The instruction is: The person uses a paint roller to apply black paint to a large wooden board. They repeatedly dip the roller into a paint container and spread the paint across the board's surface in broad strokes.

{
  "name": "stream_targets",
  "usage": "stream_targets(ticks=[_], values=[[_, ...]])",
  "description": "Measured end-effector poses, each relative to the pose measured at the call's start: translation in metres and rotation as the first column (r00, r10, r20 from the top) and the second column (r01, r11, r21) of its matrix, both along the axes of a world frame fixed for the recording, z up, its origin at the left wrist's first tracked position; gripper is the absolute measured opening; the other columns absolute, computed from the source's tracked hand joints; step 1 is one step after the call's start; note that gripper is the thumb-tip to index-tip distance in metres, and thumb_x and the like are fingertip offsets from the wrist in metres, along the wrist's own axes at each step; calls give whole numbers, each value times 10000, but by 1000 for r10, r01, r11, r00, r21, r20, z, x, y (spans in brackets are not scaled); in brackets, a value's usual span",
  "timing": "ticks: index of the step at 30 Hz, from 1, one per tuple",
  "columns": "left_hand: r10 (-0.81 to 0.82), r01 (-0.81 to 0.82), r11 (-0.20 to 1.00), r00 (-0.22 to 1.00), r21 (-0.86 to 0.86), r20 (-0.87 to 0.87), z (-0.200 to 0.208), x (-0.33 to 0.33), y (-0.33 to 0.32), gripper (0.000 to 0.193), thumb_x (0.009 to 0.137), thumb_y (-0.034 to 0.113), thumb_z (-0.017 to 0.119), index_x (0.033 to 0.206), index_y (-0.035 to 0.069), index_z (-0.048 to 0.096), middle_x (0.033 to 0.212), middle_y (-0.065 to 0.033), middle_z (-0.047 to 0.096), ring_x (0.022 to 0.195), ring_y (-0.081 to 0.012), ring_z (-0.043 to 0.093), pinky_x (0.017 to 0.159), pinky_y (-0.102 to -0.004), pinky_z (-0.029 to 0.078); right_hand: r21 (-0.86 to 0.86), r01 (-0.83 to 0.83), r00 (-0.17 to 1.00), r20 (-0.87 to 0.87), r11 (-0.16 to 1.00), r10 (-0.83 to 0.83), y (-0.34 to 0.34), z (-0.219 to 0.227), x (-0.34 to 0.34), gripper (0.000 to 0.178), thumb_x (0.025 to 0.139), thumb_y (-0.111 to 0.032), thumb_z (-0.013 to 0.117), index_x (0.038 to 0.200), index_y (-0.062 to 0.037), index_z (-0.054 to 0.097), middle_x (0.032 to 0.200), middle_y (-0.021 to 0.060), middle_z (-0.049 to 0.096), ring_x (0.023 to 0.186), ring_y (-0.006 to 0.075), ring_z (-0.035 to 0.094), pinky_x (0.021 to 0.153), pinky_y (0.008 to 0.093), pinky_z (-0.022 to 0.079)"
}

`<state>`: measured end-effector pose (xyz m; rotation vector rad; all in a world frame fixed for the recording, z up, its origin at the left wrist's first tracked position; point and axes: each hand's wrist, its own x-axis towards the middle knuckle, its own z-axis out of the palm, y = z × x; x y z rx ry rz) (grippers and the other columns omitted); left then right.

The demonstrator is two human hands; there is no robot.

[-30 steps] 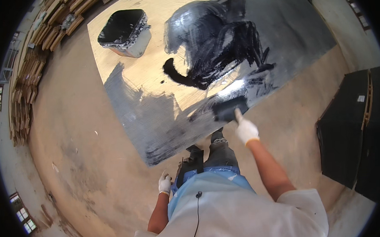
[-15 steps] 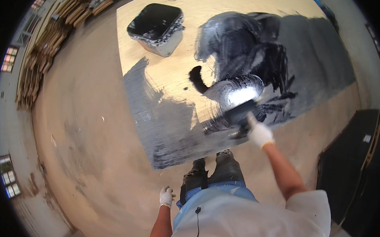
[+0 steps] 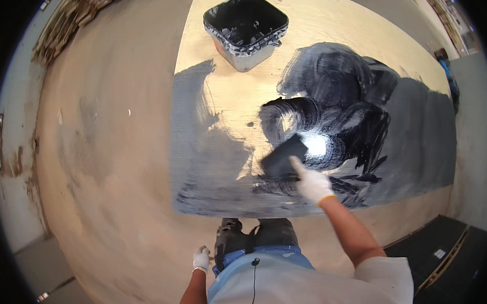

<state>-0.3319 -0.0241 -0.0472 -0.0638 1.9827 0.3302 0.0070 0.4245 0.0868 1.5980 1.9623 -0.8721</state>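
The right hand (image 3: 314, 187), in a white glove, is closed around the edge of a flat black spreader (image 3: 282, 159), one finger stretched along its face. The spreader lies over the near middle of a pale wooden board (image 3: 238, 100), among wet black coating (image 3: 327, 75) streaked in curved strokes. The left hand (image 3: 201, 258), also gloved, hangs beside the person's leg, fingers loosely bent and holding nothing visible. A square, black-smeared bucket (image 3: 244, 63) stands near the board's far left corner; dark panels (image 3: 416, 253) lie at lower right.
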Motion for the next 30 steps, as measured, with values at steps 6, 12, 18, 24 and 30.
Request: stream_targets(ticks=[6,12,18,24,30], values=[[-91,94,995,993,42,-74,7,28,28,481,980,220,564,1398,-15,593,1123,-184,729,668,-233,733,479,-344,526,284,-13,993,-109,959,45,127,-45,-58,781,941,-178,546,1654,-320,261,1012,259,742,942,413,735,841,508,572],[152,-150,988,980,26,-126,9,50,10,470,977,219,567,1385,-11,605,1101,-178,732,653,-229,728,489,-352,533,-15,-89,992,85,996,90,47,-9,35,865,928,-175,564,1680,-331,166,966,248,742,857,409,732,794,480,572],[49,-51,999,994,-15,-93,0,71,4,474,975,222,573,1398,11,608,1028,-171,748,673,-236,737,510,-358,537,137,-168,973,-137,976,187,78,-31,-53,821,918,-149,559,1662,-280,235,998,288,736,912,454,723,846,533,555],[160,-162,986,986,-31,-50,4,78,5,517,955,238,565,1409,-8,588,1122,-174,722,719,-254,739,529,-372,554,8,-53,997,51,999,52,39,-19,23,922,879,-120,591,1678,-288,164,944,288,736,865,451,729,833,545,559],[-12,10,1000,993,-16,-116,-5,67,-5,464,978,238,563,1381,14,622,1036,-170,749,658,-248,739,500,-375,542,290,-85,978,-159,953,135,78,-43,0,781,886,-155,592,1624,-202,337,963,283,736,900,453,720,861,537,546]])
